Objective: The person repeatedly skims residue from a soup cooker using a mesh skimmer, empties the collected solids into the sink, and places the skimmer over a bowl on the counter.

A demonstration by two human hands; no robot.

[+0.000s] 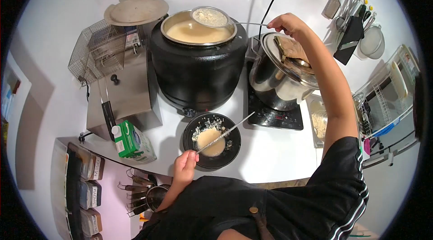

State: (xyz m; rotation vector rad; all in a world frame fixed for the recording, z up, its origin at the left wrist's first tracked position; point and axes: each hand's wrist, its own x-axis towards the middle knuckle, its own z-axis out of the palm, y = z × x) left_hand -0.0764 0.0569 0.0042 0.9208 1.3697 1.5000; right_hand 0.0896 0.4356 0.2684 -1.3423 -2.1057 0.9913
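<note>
My right hand [288, 24] is closed around the thin handle of a round strainer [229, 24]. Pale, crumbly solids [209, 16] fill the strainer, which is over the far rim of a black soup kettle [198, 71] of creamy broth [189, 31]. Lower down, my left hand [185, 166] grips one end of a long, thin metallic stick [227, 131]. This stick slants across a black bowl [232, 153], its far end past the bowl's right rim. Creamy liquid [210, 145] lies in the bowl, with pale bits stuck to the inner wall.
A lidded steel pot [270, 80] stands on an induction cooker [277, 119] at right. Left are a steel fryer [124, 89], a wire basket [97, 50] and a green-white carton [132, 143]. Utensils [352, 14] hang on the right wall; a black cable [273, 1] runs down behind.
</note>
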